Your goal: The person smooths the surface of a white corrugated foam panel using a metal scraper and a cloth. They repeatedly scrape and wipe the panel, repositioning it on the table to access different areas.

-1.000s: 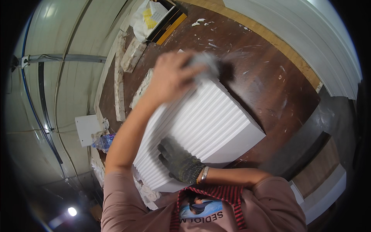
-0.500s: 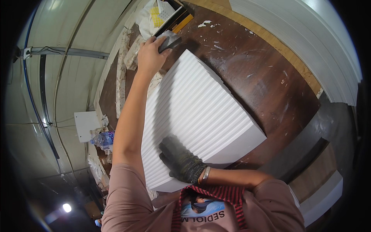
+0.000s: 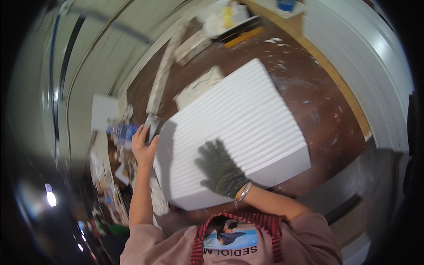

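My left hand, bare, grips a scraper with a dark handle and a wide flat metal blade. It is at the left edge of a white block with a ridged top, perhaps boards packed edge to edge. Whether the blade touches the block I cannot tell. My right hand, in a dark grey-green knit glove, lies with fingers spread on the near part of the ridged top. The block rests on a dark brown table.
Beyond the block lie a whitish crusted slab, a long crusted strip and a black-and-orange box. A plastic bottle is at the left table edge. Tall white sheets stand at the right.
My left hand has come back toward me with the scraper, from the far corner to the block's left side. My right hand's fingers have spread wider. The view has shifted.
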A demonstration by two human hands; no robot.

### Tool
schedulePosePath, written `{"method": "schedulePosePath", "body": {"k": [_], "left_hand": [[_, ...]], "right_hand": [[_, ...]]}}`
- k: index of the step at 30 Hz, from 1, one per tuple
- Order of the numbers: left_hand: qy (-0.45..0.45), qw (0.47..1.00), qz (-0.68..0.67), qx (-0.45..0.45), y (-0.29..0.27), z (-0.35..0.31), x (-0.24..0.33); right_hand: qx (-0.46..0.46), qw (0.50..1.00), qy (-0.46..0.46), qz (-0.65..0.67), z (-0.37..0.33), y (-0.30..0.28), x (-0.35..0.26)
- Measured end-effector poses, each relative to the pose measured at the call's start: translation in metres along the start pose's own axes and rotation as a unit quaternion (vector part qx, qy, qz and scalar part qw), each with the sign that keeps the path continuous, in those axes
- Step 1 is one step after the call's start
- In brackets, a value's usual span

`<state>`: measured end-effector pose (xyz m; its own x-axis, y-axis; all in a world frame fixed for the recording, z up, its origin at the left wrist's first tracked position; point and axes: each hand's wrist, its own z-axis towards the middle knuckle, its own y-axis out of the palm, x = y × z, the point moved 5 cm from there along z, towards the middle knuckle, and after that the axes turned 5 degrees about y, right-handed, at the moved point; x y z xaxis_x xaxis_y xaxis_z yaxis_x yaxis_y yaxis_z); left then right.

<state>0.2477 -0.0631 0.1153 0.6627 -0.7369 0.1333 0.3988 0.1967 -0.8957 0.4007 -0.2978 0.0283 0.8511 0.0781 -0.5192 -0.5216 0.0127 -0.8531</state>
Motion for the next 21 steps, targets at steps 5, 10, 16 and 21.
{"method": "schedulePosePath", "body": {"k": [5, 10, 16, 21], "left_hand": [[-0.279, 0.941, -0.143, 0.126, -0.047, -0.170, -0.120], [-0.384, 0.894, -0.164, 0.162, -0.035, -0.275, -0.159], [-0.349, 0.897, -0.170, 0.211, -0.009, -0.258, -0.185], [-0.181, 0.951, -0.108, 0.226, -0.036, -0.296, -0.192]], "right_hand": [[0.089, 0.995, -0.013, 0.034, -0.003, 0.005, -0.007], [0.117, 0.992, -0.008, -0.045, -0.001, 0.006, -0.020], [0.153, 0.979, -0.049, -0.123, 0.003, 0.014, -0.028], [0.103, 0.981, -0.028, -0.164, 0.006, 0.024, -0.017]]}}
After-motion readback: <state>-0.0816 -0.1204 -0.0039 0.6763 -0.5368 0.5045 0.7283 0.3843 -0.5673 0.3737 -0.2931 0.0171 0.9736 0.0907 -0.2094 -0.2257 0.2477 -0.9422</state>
